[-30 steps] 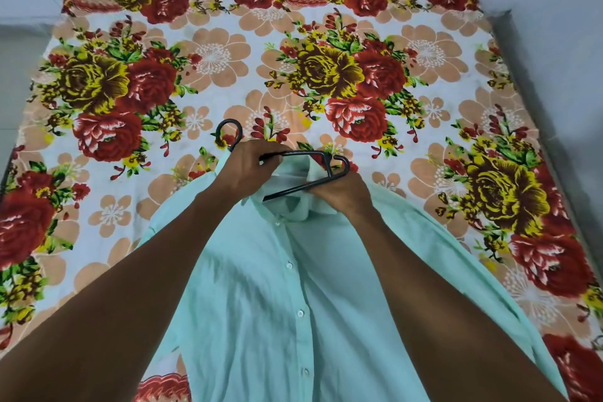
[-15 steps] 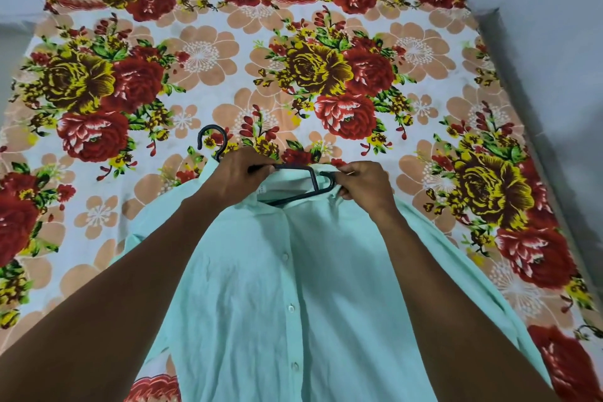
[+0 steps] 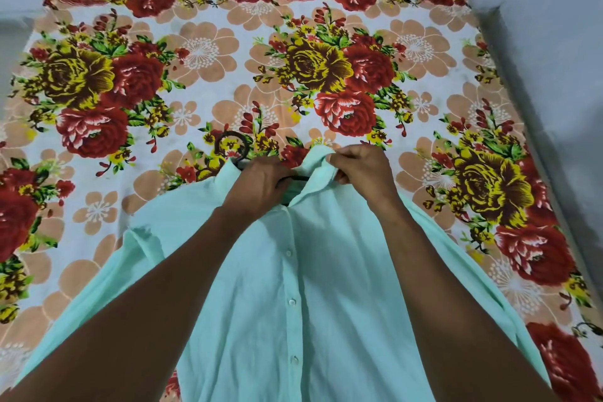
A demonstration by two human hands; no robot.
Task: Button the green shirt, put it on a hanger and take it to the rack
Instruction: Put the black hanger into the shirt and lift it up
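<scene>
From the head view, the green shirt [image 3: 293,287] lies buttoned on the floral bedsheet [image 3: 202,52], its collar now swallowing the hanger [image 3: 233,147] that showed a moment ago — left hand [image 3: 261,188] gripping the hanger, right hand [image 3: 362,170] pinching collar — so hanging is nearly done.

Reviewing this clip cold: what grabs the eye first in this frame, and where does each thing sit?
The bedsheet with its loud red and yellow roses fills the upper frame. Over it at lower centre lies the mint green shirt, its front buttoned. At the collar, the left hand grips a black hanger whose hook pokes out at upper left, while the right hand pinches the collar fabric.
</scene>
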